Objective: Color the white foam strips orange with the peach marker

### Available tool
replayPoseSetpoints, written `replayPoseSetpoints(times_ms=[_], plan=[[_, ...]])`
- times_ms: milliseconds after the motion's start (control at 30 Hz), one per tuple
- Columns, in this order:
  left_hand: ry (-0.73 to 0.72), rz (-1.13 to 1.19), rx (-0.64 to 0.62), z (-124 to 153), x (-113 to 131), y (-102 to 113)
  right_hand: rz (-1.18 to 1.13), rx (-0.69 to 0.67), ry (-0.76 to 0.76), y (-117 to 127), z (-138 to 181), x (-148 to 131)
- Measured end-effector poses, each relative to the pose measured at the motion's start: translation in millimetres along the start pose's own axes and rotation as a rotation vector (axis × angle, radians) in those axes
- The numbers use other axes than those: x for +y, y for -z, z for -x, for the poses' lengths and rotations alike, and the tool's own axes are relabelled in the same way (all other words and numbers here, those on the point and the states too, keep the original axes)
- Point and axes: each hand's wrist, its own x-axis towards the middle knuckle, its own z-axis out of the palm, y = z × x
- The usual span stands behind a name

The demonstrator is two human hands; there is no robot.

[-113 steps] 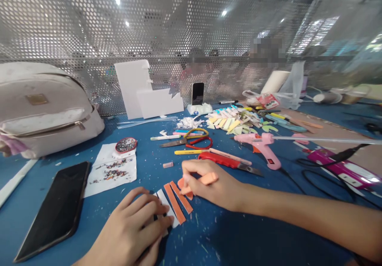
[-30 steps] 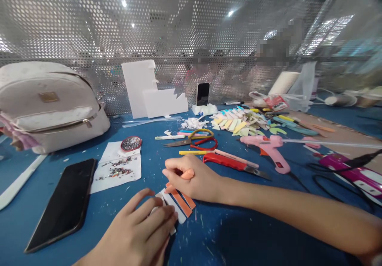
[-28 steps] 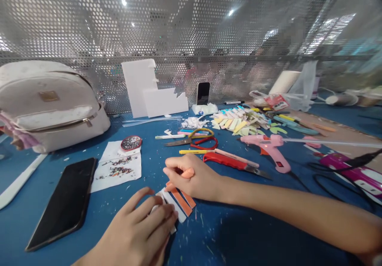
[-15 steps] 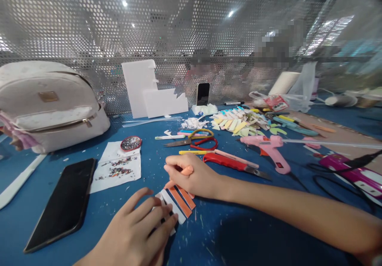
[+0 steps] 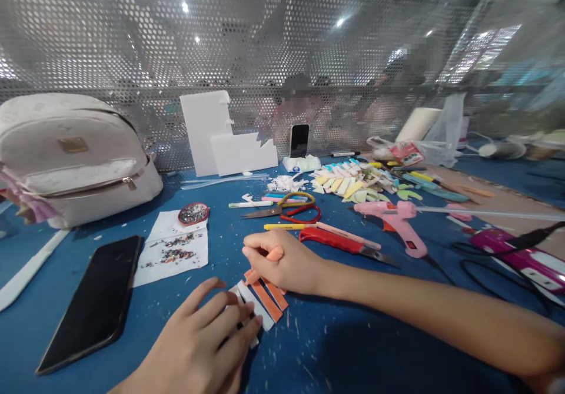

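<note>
Left hand (image 5: 194, 336) at seven o'clock, fingers loosely spread, rests on white strips (image 5: 258, 307); at six, beside orange strips (image 5: 269, 303) on the counter (image 5: 304, 350), the right hand (image 5: 288, 262) grips an orange marker (image 5: 275, 254). Farther, three o'clock: glue gun (image 5: 408, 227).

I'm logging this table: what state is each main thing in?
Left hand: spread over white strips
Right hand: closed around orange stick
White strips: flat, partly covered
Orange strips: flat, partly covered
Near phone: flat, screen dark
Far phone: upright, screen dark
Glue gun: on its side, power unclear
Scissors: apparently closed
Red-handled tool: metal end exposed
Round dish: uncovered, filled
White boards: upright, jagged
Bag: upright
</note>
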Motion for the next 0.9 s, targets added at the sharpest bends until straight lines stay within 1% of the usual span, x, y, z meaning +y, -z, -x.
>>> replayPoseSetpoints(times_ms=[133, 467, 667, 800, 900], plan=[[-0.019, -0.014, 0.031, 0.1, -0.6, 0.1, 0.035, 0.007, 0.005, 0.1, 0.1, 0.3], [-0.003, -0.007, -0.018, 2.0, 0.6, 2.3, 0.131, -0.004, 0.018, 1.9, 0.3, -1.4], [-0.007, -0.006, -0.002, 1.0, 0.3, 0.7, 0.182, -0.014, 0.020, 3.2, 0.3, -4.3], [-0.015, 0.004, 0.011, 1.2, 0.0, -0.2, 0.157, -0.019, 0.027, 4.5, 0.8, -5.5], [-0.005, 0.002, -0.003, 2.0, 0.6, 0.1, 0.128, -0.016, 0.025, 5.2, 2.1, -5.5]])
